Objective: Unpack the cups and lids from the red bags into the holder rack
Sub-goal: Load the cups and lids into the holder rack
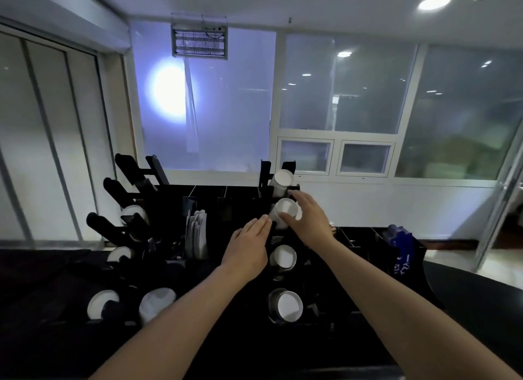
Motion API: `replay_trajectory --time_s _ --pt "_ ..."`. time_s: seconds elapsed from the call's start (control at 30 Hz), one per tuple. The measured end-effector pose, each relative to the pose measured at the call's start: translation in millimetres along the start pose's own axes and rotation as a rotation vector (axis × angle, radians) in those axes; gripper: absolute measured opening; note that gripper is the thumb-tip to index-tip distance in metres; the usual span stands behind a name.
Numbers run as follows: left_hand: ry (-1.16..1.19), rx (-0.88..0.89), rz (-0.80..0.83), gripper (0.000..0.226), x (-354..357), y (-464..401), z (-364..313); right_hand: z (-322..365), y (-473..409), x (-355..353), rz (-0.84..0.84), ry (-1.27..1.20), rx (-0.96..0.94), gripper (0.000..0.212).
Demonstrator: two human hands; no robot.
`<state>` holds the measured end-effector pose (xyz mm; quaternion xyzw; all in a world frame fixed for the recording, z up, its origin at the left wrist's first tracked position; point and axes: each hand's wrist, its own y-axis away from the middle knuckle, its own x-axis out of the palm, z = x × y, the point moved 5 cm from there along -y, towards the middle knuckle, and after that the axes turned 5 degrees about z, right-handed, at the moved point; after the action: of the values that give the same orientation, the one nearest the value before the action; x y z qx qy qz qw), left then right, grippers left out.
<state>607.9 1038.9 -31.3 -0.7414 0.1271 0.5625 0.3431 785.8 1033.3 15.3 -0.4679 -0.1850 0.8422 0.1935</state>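
Nearest the camera, at six o'clock, two bare forearms reach forward over the black holder rack (158, 198). Just beyond them, a white cup stack (288, 306) sits in the rack's lowest right slot, with two white lids (157, 301) in the lower slots at about eight o'clock. Above that, another cup stack (283, 257) fills the next slot up the right column.

The left hand (247, 249) lies flat, fingers together and extended, pressed against the rack just left of the right column; it grasps nothing. The right hand (308, 218) curls over a white cup stack (284, 209) in the third slot, thumb on the rim and fingers wrapped along its right side, gripping it.

Farther on, at twelve o'clock, a fourth cup stack (281, 181) rests in the top slot. White napkins (196, 238) stand in a centre compartment. A dark blue bottle (399, 235) sits at two o'clock. Beyond the rack, frosted windows (348, 85) span the wall.
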Motion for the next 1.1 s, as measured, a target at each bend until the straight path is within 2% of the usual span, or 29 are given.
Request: replay_trajectory --time_s 0.07,0.1,0.2,0.33,0.4,0.47,0.57,0.63,0.73,0.8,0.93,1.0,1.1 --pt "0.004 0.003 -0.011 0.075 2 0 0 3 1 5 0.005 0.127 -0.128 0.024" --pt "0.005 0.001 -0.01 0.075 4 0 0 3 4 8 0.003 0.168 -0.162 0.018" --pt "0.001 -0.003 -0.01 0.073 5 -2 0 0 13 14 -0.025 0.221 -0.154 0.02" --pt "-0.023 -0.006 0.031 0.072 3 -1 -2 5 21 9 0.096 0.228 -0.171 0.019" --pt "-0.03 -0.038 0.058 0.07 0 4 -6 5 31 -3 0.089 0.186 -0.152 0.023" --pt "-0.015 -0.037 -0.008 0.059 -7 15 -19 1 48 -22 -0.005 0.123 -0.088 0.027" --pt "0.052 0.089 -0.176 0.037 -20 39 -65 -9 84 -51 -0.119 0.121 -0.091 0.026" --pt "0.091 0.186 -0.234 0.025 -27 57 -103 -19 109 -67 -0.094 0.058 -0.07 0.028" --pt "0.027 0.257 -0.252 0.014 -23 81 -153 -44 154 -86 -0.031 -0.044 0.016 0.029" --pt "0.029 0.258 -0.195 0.016 -9 96 -179 -66 189 -93 0.003 -0.116 0.085 0.027" --pt "0.038 0.282 -0.052 0.039 36 126 -220 -111 263 -90 0.094 -0.184 0.214 0.024" --pt "0.042 0.286 0.04 0.044 63 141 -234 -132 299 -79 0.173 -0.165 0.286 0.034" --pt "0.139 0.209 0.191 0.043 101 166 -240 -153 352 -56 0.296 -0.213 0.378 0.066"
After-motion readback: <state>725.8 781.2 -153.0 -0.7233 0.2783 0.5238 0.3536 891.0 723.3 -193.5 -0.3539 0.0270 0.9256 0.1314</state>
